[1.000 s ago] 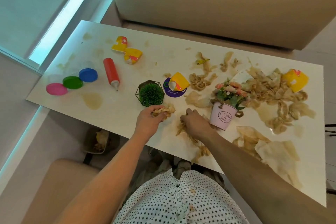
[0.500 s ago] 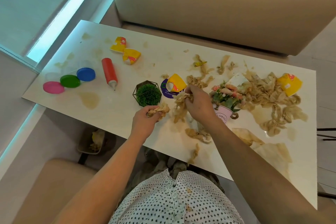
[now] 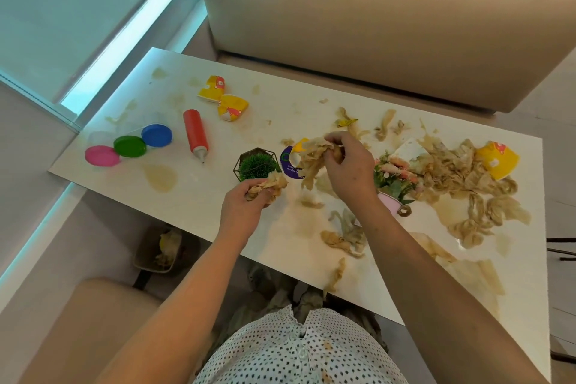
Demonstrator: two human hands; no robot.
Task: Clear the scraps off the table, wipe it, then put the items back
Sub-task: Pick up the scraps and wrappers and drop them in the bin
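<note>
The white table [image 3: 218,196] is stained and strewn with soggy brown paper scraps [image 3: 461,178], thickest at the right. My left hand [image 3: 246,206] grips a small wad of scraps [image 3: 274,182] near the front edge, beside the green ball plant [image 3: 257,165] in its wire frame. My right hand [image 3: 349,165] is raised over the middle, holding a hanging bunch of scraps [image 3: 313,159]. Behind it lie a purple disc [image 3: 288,160] and a crushed yellow cup [image 3: 300,145]. A pink flower pot [image 3: 391,193] stands just right of my right wrist.
At the left are pink [image 3: 102,155], green [image 3: 129,146] and blue lids [image 3: 156,135], a red squeeze bottle [image 3: 194,134] and two crushed yellow cups [image 3: 223,100]. Another yellow cup [image 3: 497,159] lies far right. A bin [image 3: 162,251] with scraps sits under the table's front edge. A beige sofa [image 3: 374,25] stands behind.
My right hand rose from the table's front part toward the middle, lifting a bunch of scraps. My left hand kept its wad and stayed roughly in place.
</note>
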